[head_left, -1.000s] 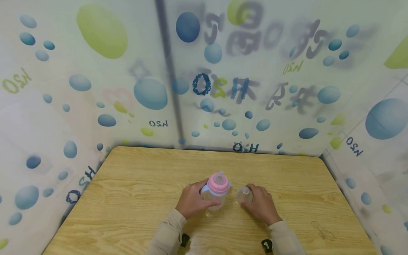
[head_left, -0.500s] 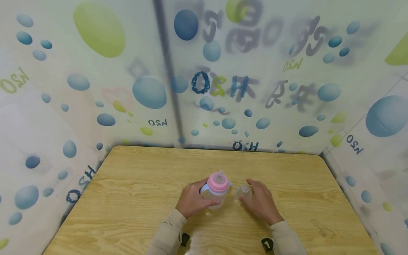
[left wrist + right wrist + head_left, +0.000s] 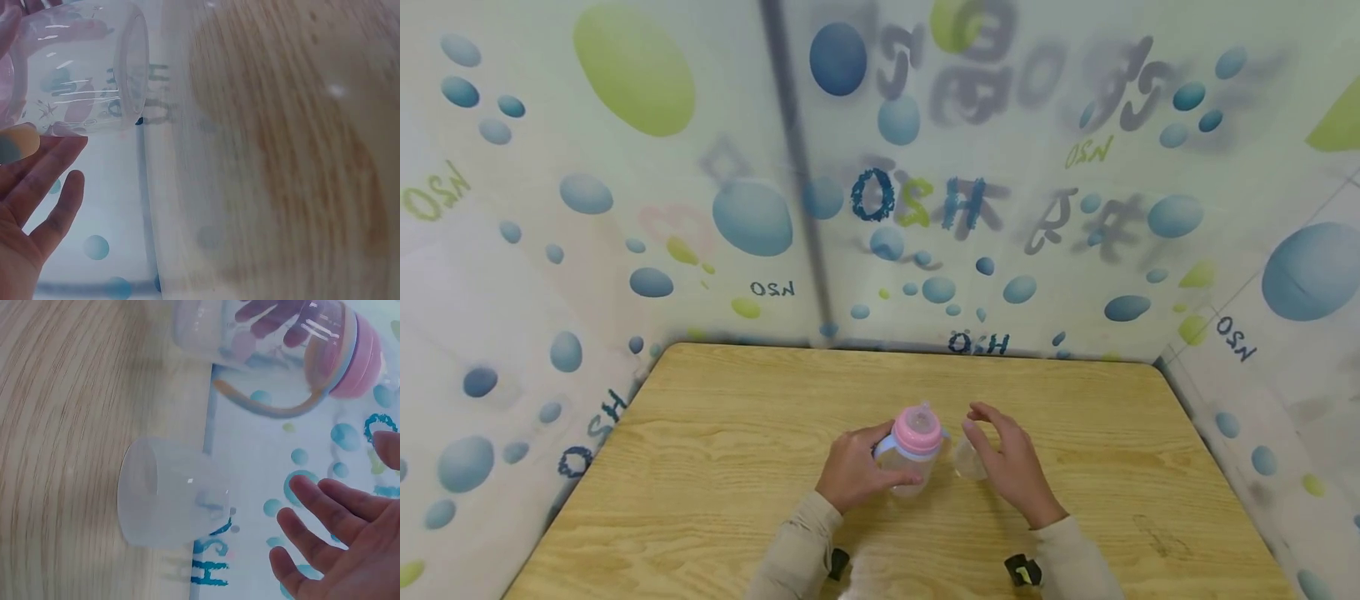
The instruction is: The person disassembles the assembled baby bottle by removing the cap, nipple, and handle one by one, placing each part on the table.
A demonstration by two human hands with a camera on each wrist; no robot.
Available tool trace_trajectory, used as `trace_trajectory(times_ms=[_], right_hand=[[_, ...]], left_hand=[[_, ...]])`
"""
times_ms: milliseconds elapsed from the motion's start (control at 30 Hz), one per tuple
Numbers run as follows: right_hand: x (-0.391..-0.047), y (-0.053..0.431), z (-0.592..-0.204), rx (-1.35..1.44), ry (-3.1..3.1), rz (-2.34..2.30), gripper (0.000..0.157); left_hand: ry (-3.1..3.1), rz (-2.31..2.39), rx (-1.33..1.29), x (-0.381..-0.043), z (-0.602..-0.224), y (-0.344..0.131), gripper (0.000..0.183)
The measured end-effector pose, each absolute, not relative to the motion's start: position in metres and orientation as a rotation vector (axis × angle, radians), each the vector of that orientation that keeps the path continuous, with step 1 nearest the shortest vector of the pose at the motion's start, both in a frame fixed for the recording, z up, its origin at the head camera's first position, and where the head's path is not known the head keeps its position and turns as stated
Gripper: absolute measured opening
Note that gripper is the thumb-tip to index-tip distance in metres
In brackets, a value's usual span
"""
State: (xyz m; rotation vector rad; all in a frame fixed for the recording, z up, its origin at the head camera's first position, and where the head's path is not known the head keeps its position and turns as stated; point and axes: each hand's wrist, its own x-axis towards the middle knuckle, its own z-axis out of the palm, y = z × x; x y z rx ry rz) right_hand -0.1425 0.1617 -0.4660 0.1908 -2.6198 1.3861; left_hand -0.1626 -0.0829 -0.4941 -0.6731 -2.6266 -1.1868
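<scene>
Left hand: the left hand (image 3: 859, 467) is clamped round the clear plastic bottle with a pink screw collar and pale blue curved handles (image 3: 916, 450), the thumb across its front and the fingers behind.
Bottle: upright or nearly so, about midway between the left and right edges of the wood-grain counter (image 3: 760, 400) and well in from the far edge; whether its base touches the surface is hard to tell from these angles.
Collar and handles: the pink collar (image 3: 919, 427) sits on top with a see-through tip above it; in the right wrist view one handle (image 3: 275, 413) curves out from beneath the collar towards the cap's side.
Cap: a frosted, translucent, dome-shaped plastic cap (image 3: 169, 494) stands on its wide rim on the counter, just beside the bottle on the side towards the counter's right edge.
Right hand: the right hand (image 3: 1015, 467) is just beside the cap and apart from it, holding nothing, its fingers and thumb spread.
Sleeves: a beige sleeve (image 3: 797, 533) covers each forearm, with a small black piece (image 3: 1022, 570) near each cuff.
Wall: beyond the counter's far edge rises a pale wall (image 3: 1045, 175) printed with blue and green drops and mirrored "H2O" lettering.
</scene>
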Motion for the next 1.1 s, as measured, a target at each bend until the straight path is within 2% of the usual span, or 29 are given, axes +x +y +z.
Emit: trace_trajectory(times_ms=[167,400,633,867,1100], right_hand=[[-0.139,0.152,-0.463,0.202,-2.603,1.431,0.049],[-0.137,0.139,-0.457,0.23,-2.649,1.437,0.058],[-0.136,0.131,-0.455,0.279,-2.653,1.405,0.057],[-0.135,0.127,-0.454,0.242,-2.677,1.348,0.065],[-0.135,0.127,-0.454,0.256,-2.652,1.347,0.063]], left_hand=[[-2.632,-1.137,-0.689,-0.163,-0.495,-0.082,0.074],[-2.647,-1.085,-0.706,-0.161,-0.494,-0.081,0.075],[-2.586,-1.027,-0.751,-0.161,-0.493,-0.079,0.072],[-2.569,-1.041,-0.767,-0.16,-0.492,-0.078,0.069],[-2.564,-1.032,-0.782,-0.16,-0.492,-0.077,0.07]])
